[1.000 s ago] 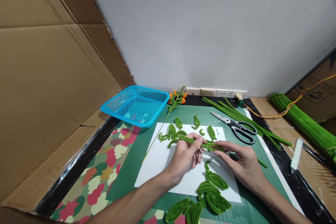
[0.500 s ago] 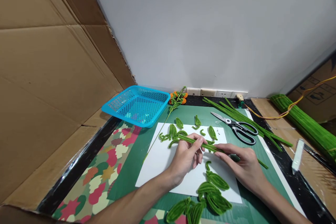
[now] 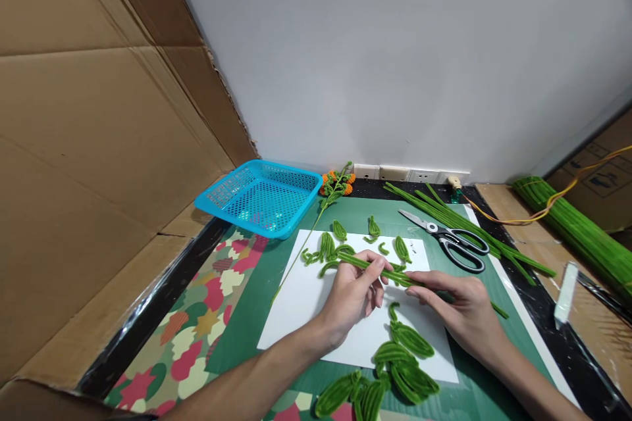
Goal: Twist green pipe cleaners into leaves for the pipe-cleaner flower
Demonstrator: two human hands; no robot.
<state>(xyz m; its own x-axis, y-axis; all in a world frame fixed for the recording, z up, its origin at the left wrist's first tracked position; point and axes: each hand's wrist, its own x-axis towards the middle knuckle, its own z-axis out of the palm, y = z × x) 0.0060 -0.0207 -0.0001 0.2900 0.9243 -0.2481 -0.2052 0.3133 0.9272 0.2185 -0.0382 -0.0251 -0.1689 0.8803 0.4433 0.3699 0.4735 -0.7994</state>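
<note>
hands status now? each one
Left hand: closed on the green stems.
Right hand: closed on the same stems, further right.

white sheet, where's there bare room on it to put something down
Bare: the white sheet's left part, between its left edge and the left hand. Also the patterned mat left of it. Crowded: the far edge with small green leaves, the near right with a leaf pile, and the scissors far right.

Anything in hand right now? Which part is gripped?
Yes: a long green fuzzy pipe cleaner, held by both hands. The left hand pinches it near its left end; the right hand has its grip further along, around the middle.
</note>
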